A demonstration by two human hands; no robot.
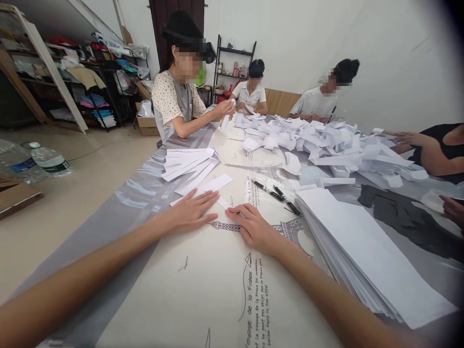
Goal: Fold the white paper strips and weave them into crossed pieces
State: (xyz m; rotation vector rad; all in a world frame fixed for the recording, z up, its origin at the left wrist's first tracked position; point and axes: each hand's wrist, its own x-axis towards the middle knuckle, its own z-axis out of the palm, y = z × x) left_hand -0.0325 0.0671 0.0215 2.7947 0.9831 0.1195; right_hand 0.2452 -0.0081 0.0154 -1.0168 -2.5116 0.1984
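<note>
Two hands press paper flat

The left hand (192, 210) and right hand (253, 229) lie on a paper strip (212, 186), fingers straight and close together, beside a paper stack (362, 246).

Premises appear to be a small informal workroom, likely a converted domestic or storage room. Evidence: one long counter (203, 290) under a printed cloth, several seated people (174, 96) folding paper at it; a heap of folded white slips (326, 145); a tall stack of uncut sheets (366, 246); open metal shelving (97, 72) crammed with packets and cartons; a cardboard box (147, 123) on the bare floor; plain white walls.
</note>
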